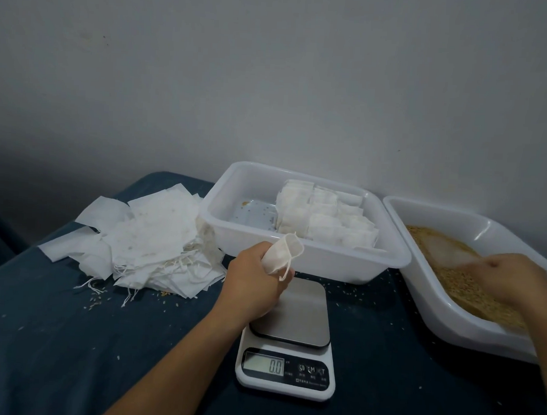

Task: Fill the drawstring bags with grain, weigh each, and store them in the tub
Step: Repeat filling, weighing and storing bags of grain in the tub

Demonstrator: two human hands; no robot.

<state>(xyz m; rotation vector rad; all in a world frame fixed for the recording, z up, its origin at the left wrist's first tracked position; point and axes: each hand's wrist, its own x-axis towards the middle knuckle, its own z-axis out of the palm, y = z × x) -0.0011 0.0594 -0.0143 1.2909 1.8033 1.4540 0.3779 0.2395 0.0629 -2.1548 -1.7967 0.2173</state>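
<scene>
My left hand (256, 282) grips a small white drawstring bag (284, 250) with its mouth held open, above the far edge of the scale (288, 339). The scale's steel plate is bare and its display reads 0.0. My right hand (513, 280) is down in the grain (460, 284) in the white tub on the right (449, 318); it is blurred, and I cannot tell whether it holds grain. Behind the scale stands a clear white tub (310, 262) with several filled bags (325, 219) stacked in its right half.
A heap of flat empty bags (145, 242) with loose strings lies on the left of the dark blue table (72, 339). Stray grains are scattered on the cloth. A grey wall runs close behind the tubs.
</scene>
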